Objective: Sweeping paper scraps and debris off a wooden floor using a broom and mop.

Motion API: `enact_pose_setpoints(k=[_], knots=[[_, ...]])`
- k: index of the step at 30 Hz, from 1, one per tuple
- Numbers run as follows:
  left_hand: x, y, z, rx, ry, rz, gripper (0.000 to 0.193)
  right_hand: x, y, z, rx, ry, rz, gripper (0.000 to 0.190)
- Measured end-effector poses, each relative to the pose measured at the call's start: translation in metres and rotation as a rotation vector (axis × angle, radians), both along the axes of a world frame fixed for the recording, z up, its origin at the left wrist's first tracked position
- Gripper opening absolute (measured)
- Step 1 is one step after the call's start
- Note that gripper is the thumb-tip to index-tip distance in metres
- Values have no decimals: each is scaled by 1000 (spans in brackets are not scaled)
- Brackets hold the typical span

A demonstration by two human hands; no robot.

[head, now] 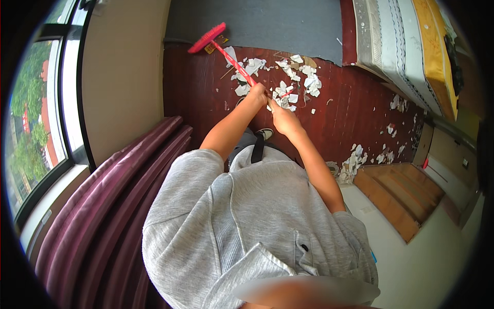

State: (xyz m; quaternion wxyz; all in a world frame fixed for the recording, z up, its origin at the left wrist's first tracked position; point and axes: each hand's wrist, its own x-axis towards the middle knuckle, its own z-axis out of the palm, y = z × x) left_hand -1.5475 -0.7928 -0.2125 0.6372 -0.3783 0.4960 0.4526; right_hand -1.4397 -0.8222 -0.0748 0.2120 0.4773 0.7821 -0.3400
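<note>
Both of my hands are wrapped around the red patterned handle (235, 65) of a broom. My left hand (259, 94) grips it farther forward, and my right hand (285, 119) holds the end nearer my body. The pink-red broom head (207, 38) is at the far left, by the wall, with a yellow wrapper (210, 48) partly hidden beneath it. White scraps (254, 66), like torn paper or flaked plaster, lie in loose heaps beside the handle. More white scraps (312, 83) are spread to the right of my hands, on the dark red floor (339, 127).
A grey sheet (262, 23) covers the floor ahead. Stacked mattresses (389, 50) rise at the right, with further debris (353, 162) below them. A wooden box-like unit (401, 193) sits behind on the right. Purple curtains (115, 185) hang at the left below a window (38, 112).
</note>
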Motion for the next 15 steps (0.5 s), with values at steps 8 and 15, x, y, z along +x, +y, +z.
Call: enact_pose_setpoints(k=[8,15], knots=[[139,-30,-5,-197,-5,-207,18,92,-20,59,-94,-127,-41,37],[191,-74,65,-13,-240,-277,12,171,-57,125,-44,-45,-125,39]])
